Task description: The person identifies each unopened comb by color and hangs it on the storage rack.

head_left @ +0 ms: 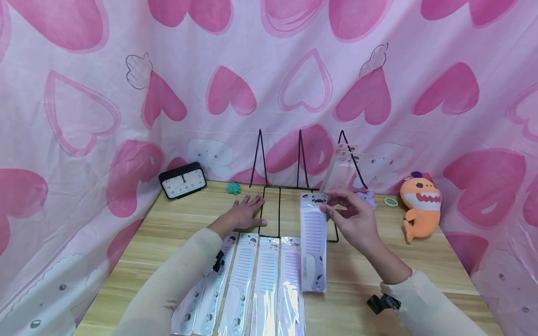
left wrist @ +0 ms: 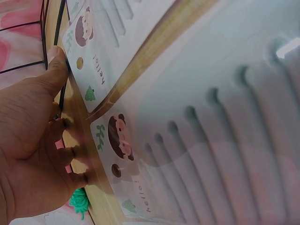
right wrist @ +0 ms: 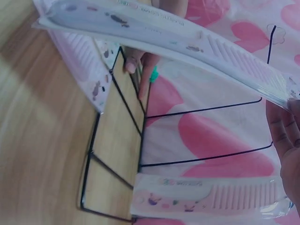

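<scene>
My right hand (head_left: 357, 219) pinches the top corner of a packaged lilac comb (head_left: 313, 247), which hangs upright above the table. A black wire rack (head_left: 279, 212) stands behind it, with three upright prongs. On the right prong hang pink packaged combs (head_left: 339, 171); how many overlap is hard to tell. My left hand (head_left: 244, 214) rests with fingers spread at the rack's left side, and in the left wrist view its thumb (left wrist: 56, 58) is near the black wire. Several packaged combs (head_left: 241, 275) lie side by side in front, partly covered by the left sleeve.
A black clock (head_left: 184, 181) and a green tangled ball (head_left: 233, 188) stand at the back left. To the right are a small purple toy (head_left: 366, 199), a green ring (head_left: 390, 202) and an orange plush toy (head_left: 421, 205). A heart-patterned curtain (head_left: 235, 93) surrounds the wooden table (head_left: 361, 289).
</scene>
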Available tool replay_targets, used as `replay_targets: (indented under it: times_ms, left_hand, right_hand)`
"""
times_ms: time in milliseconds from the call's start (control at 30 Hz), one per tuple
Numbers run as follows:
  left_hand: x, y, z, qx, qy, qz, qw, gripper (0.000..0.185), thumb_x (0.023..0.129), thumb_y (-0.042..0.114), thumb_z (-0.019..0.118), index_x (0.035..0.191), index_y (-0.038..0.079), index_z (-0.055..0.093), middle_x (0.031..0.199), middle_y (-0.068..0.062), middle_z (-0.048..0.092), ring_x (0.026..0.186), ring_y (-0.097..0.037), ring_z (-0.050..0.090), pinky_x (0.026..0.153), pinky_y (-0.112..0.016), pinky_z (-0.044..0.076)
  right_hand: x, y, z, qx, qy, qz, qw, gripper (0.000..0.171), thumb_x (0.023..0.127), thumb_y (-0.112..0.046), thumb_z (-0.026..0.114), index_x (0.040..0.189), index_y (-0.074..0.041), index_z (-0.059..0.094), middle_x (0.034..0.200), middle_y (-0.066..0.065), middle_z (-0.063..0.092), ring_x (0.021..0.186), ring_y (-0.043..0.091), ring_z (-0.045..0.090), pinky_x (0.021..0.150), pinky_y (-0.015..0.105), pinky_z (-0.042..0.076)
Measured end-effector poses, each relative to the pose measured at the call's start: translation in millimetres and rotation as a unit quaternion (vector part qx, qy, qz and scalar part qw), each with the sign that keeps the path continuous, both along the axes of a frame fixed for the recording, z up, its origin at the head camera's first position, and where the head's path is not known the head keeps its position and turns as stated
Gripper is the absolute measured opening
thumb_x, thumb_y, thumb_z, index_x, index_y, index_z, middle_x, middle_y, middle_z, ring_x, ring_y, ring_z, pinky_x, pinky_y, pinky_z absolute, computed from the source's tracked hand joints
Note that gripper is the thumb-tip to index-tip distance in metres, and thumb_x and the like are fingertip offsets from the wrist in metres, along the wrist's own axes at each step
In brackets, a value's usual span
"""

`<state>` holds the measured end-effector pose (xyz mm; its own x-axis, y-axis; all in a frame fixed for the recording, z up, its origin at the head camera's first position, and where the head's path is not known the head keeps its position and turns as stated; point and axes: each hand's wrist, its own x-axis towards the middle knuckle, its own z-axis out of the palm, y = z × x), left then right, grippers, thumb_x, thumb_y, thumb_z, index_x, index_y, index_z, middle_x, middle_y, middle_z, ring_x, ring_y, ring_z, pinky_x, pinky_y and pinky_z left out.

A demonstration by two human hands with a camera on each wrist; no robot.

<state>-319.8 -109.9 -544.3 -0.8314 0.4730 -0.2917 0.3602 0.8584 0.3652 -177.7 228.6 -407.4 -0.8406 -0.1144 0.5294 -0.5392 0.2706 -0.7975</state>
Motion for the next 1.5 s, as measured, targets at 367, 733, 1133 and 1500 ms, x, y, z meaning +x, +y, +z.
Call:
replay_targets:
  times_ms: [367, 733, 1133, 1500]
  left_hand:
    - [10.8, 4.3, 15.0, -0.009, -0.014, 0.014, 0.9998, 0.097, 0.107, 0.068, 0.059, 0.179, 0.025, 0.012, 0.189, 0.001, 0.0, 0.174, -0.037, -0.009, 0.139, -0.069, -0.003]
    - [5.0, 2.2, 7.1, -0.003, -0.016, 0.014, 0.9998, 0.097, 0.106, 0.069, 0.059, 0.179, 0.027, 0.012, 0.189, 0.003, -0.001, 0.175, -0.036, -0.009, 0.139, -0.068, -0.003]
    - [2.2, 1.0, 2.6, 0.005, -0.005, 0.007, 1.0, 0.1, 0.103, 0.075, 0.059, 0.179, 0.026, 0.017, 0.189, 0.0, 0.003, 0.174, -0.041, -0.004, 0.138, -0.072, 0.001]
    - [15.3, 3.9, 25.9, -0.007, -0.009, 0.0, 0.9999, 0.095, 0.108, 0.068, 0.058, 0.179, 0.02, 0.017, 0.189, -0.004, 0.004, 0.174, -0.042, -0.004, 0.139, -0.07, 0.0]
  right_hand:
    - [-6.7, -14.8, 10.4, -0.035, 0.06, 0.035, 0.997, 0.045, 0.087, 0.027, 0.076, 0.128, 0.01, 0.07, 0.126, -0.012, 0.075, 0.101, 0.005, 0.077, 0.081, 0.026, 0.069]
    - [-16.1, -21.8, 13.0, -0.041, 0.095, 0.039, 0.994, 0.044, 0.089, 0.027, 0.074, 0.129, 0.01, 0.07, 0.121, 0.0, 0.075, 0.098, 0.011, 0.077, 0.079, 0.026, 0.069]
    - [-35.4, -25.2, 5.6, -0.022, 0.106, 0.005, 0.994, 0.033, 0.097, 0.008, 0.08, 0.129, 0.003, 0.072, 0.115, 0.021, 0.072, 0.098, 0.017, 0.077, 0.078, 0.022, 0.068]
    - [-59.1, -37.5, 8.5, 0.005, 0.124, -0.061, 0.99, 0.039, 0.095, 0.014, 0.077, 0.13, -0.002, 0.074, 0.112, 0.018, 0.074, 0.094, 0.01, 0.072, 0.079, 0.015, 0.065]
